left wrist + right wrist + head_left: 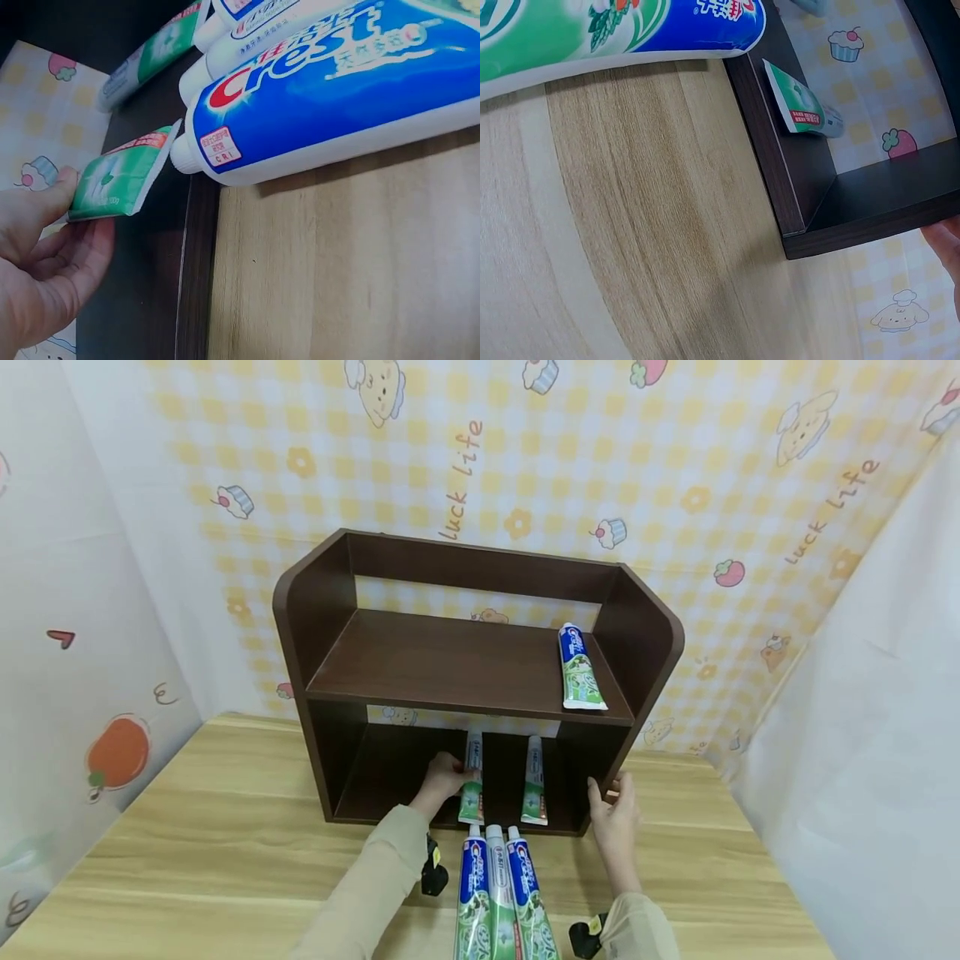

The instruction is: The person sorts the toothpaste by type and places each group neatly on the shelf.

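Observation:
On the lower level of a dark brown two-level shelf point(465, 664), my left hand point(444, 774) pinches a green and white toothpaste tube point(472, 793) between thumb and fingers. The tube's crimped end faces the front edge, as the left wrist view also shows. My right hand point(615, 814) grips the shelf's right side panel low down, thumb at the front edge and fingers on the outer face. Only its fingertips point(946, 244) show in the right wrist view. A second green and white tube point(534, 789) lies to the right on the same level.
A blue and green Crest tube point(580, 672) lies on the upper level at the right. Before the shelf, on the wooden table point(225, 860), a silvery green tube point(501, 885) lies between two Crest tubes point(474, 881). Patterned cloth point(525, 485) hangs behind.

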`<state>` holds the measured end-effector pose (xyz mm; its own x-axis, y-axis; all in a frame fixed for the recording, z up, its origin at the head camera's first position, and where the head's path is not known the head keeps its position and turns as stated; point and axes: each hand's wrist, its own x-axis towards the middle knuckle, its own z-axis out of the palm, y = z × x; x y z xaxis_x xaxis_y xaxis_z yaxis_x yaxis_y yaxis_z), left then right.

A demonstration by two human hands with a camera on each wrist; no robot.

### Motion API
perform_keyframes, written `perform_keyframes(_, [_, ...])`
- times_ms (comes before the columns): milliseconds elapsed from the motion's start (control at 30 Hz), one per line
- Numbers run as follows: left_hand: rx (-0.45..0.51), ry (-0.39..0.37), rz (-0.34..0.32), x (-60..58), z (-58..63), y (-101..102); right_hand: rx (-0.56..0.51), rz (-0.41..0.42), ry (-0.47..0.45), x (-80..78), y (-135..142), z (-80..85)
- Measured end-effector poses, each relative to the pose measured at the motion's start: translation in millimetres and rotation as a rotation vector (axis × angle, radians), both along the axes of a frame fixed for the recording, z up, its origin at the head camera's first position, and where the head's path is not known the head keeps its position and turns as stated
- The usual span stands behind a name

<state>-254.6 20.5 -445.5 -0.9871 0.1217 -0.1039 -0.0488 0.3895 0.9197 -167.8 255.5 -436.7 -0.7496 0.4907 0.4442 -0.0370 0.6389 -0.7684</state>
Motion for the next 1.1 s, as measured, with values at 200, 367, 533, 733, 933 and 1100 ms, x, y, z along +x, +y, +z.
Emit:
perform_keyframes(200, [-0.07,0.106,0.022,-5.6,-13.6,0.2,0.0,0.007,-0.02,1.0,-2.0,-1.3])
perform_keyframes(367, [-0.104,0.142,0.073,-2.1,-21.0,1.6,0.004,0.006,-0.033,0.6,-4.7,-1.1])
perform_keyframes(533, [-0.089,0.128,0.078,-2.0,-20.2,5.7,-0.011,0.003,-0.014,-0.6,-2.7,-0.1])
perform_keyframes(733, [-0.114,0.196,0.061,0.4,-19.9,4.7,-0.015,-0.015,-0.008,0.3,-1.3,1.4])
perform_keyframes(933, [-0.095,0.276,0.051,2.5,-20.5,1.8,-0.01,-0.012,0.001,-0.1,-2.1,3.6])
perform_keyframes(1100, [-0.073,0.268,0.09,7.7,-21.4,-2.6,-0.013,-0.012,-0.007,0.0,-2.9,3.0])
